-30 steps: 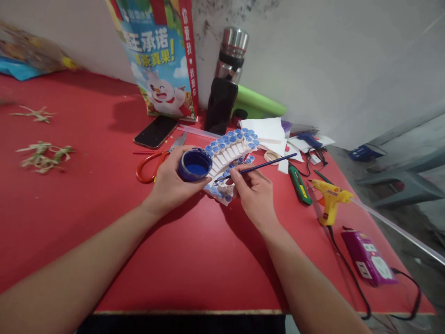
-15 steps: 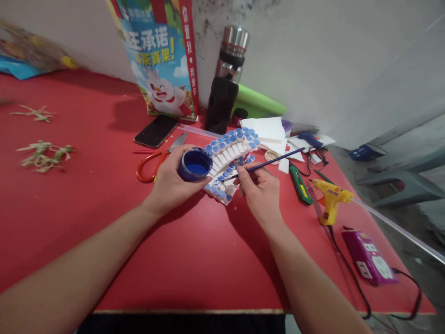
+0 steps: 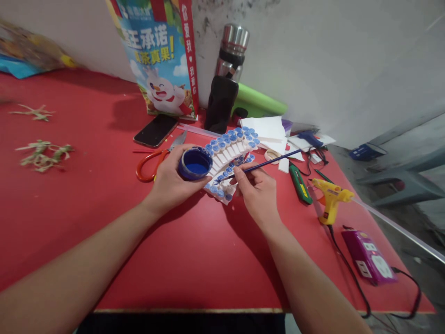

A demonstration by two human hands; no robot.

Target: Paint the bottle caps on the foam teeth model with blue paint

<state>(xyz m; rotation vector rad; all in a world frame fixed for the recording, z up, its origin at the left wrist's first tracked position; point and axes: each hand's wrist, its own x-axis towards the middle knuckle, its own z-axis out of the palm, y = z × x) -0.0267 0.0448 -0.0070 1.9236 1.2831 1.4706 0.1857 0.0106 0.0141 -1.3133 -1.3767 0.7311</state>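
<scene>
My left hand [image 3: 170, 178] is closed around a small jar of blue paint [image 3: 195, 164], its mouth tilted toward me; whether its fingers also touch the model behind is hidden. Between the thumb and fingers of my right hand [image 3: 257, 190] is a thin dark-blue paintbrush [image 3: 271, 161], its tip down at the model's lower part. That model [image 3: 227, 155] is a curved white bridge-like piece with steps, edged by rows of small round pieces painted blue on top. Around the brush tip some of its surface is still white. My right fingers partly cover its lower right side.
Red-handled scissors [image 3: 149, 167] and a phone [image 3: 156, 130] lie left of the model on the red table [image 3: 187, 260]. Behind stand a printed bag [image 3: 163, 60] and a steel flask [image 3: 233, 46]. On the right are a green cutter [image 3: 299, 184], yellow glue gun [image 3: 332, 197] and purple power socket [image 3: 368, 257].
My right hand drew the brush slightly right and up, then came back a little left with its tip at the lower part. The left hand, jar and model stay nearly still.
</scene>
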